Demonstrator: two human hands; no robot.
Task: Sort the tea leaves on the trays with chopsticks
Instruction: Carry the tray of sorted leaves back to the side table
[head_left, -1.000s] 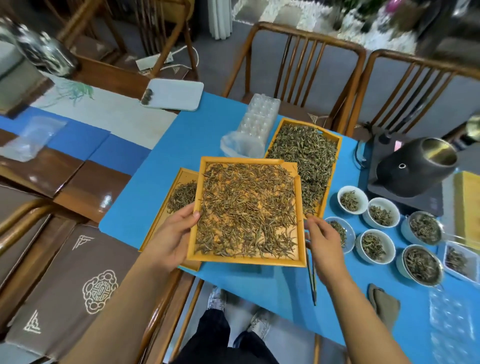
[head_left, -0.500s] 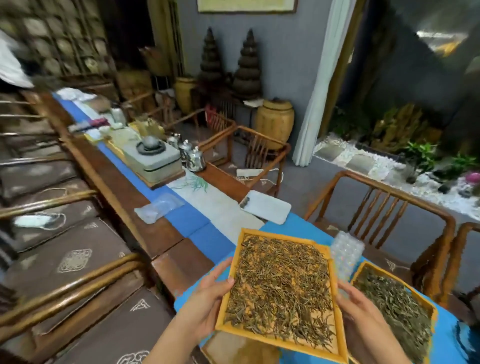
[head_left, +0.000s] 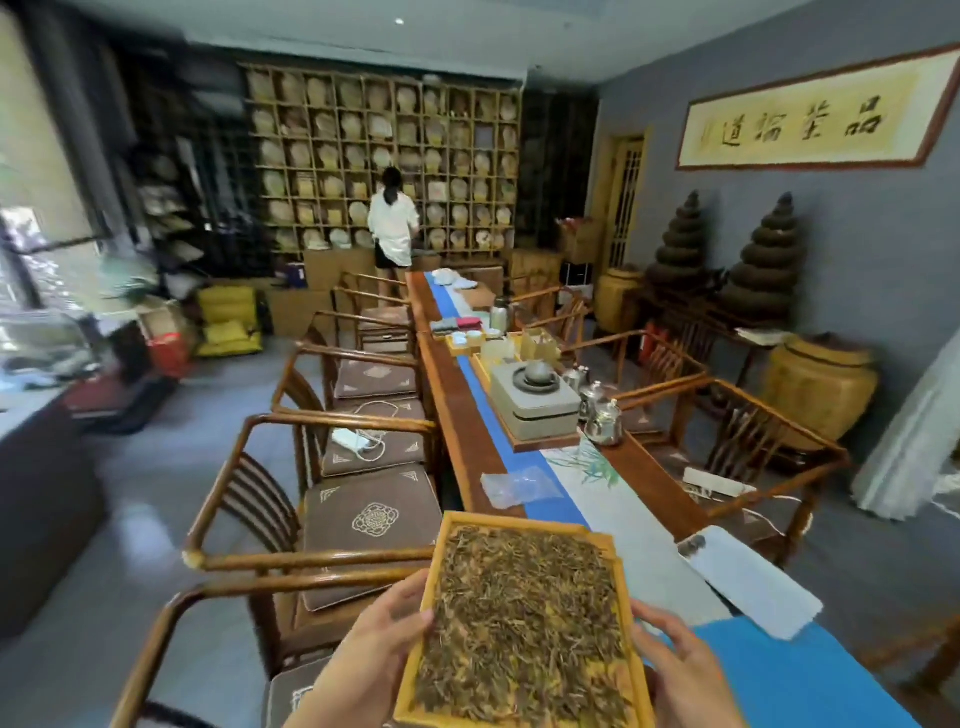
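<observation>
Left hand (head_left: 384, 649) and right hand (head_left: 680, 670) clamp the tray (head_left: 441, 582), apparently off the desk (head_left: 810, 670); tilting would spill tea leaves (head_left: 524, 613).

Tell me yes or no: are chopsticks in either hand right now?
No: the left hand and right hand each grip a side of the tea-leaf tray, and no chopsticks show.

Dim room — window glare left; edges warped, blurred.

Grey-walled tea room (head_left: 852, 218): long wooden table (head_left: 457, 415), cushioned wooden armchairs (head_left: 363, 519), cubby shelving (head_left: 384, 166), framed calligraphy (head_left: 810, 117).
</observation>
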